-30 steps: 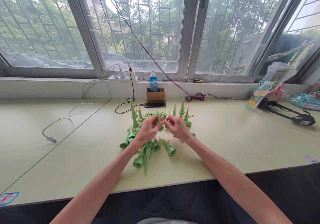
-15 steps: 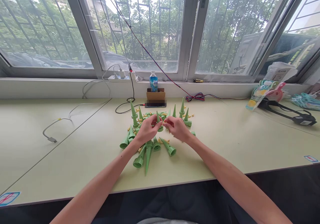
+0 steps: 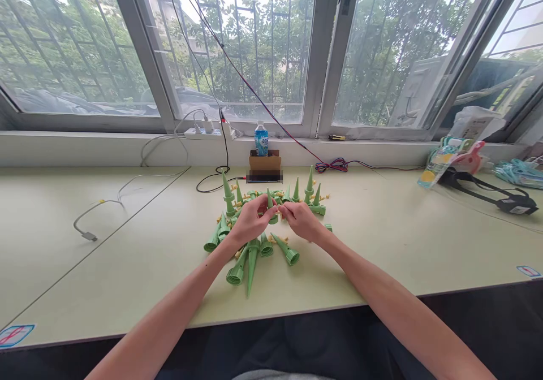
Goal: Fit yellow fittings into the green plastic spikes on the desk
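In the head view, the left hand point(image 3: 251, 220) firmly holds an upright green plastic cone point(image 3: 270, 201); the right hand point(image 3: 300, 220) pinches a small yellow plastic piece point(image 3: 279, 208), mostly hidden, against its side. Their joining looks unfinished; more green cones point(image 3: 286, 250) lie around.

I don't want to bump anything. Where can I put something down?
On the table: right, between the cones and black strap; or left, between the grey cable and left arm. It's crowded in the middle: cones and yellow bits around the left hand and right hand.
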### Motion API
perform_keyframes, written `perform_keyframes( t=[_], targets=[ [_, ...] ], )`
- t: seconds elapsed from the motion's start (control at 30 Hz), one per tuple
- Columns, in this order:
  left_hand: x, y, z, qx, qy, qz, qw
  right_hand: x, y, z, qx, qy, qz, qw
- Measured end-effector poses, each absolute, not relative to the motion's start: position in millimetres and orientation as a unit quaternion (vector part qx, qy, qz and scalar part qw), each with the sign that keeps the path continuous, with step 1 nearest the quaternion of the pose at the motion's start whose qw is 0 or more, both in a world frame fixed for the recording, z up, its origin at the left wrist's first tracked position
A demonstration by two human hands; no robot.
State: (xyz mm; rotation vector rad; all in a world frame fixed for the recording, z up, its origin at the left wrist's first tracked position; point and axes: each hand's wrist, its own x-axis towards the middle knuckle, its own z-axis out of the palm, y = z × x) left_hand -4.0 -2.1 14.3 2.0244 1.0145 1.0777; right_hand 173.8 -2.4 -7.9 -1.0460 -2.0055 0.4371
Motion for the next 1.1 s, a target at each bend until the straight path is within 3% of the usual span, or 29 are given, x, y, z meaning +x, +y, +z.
perform_keyframes(
  t=[1.1],
  targets=[
    [-5.0,1.6,10.3,0.759,0.407,0.433,0.267,171.8,-5.0,-5.1,-0.390,-0.787,0.216,0.426]
  ],
)
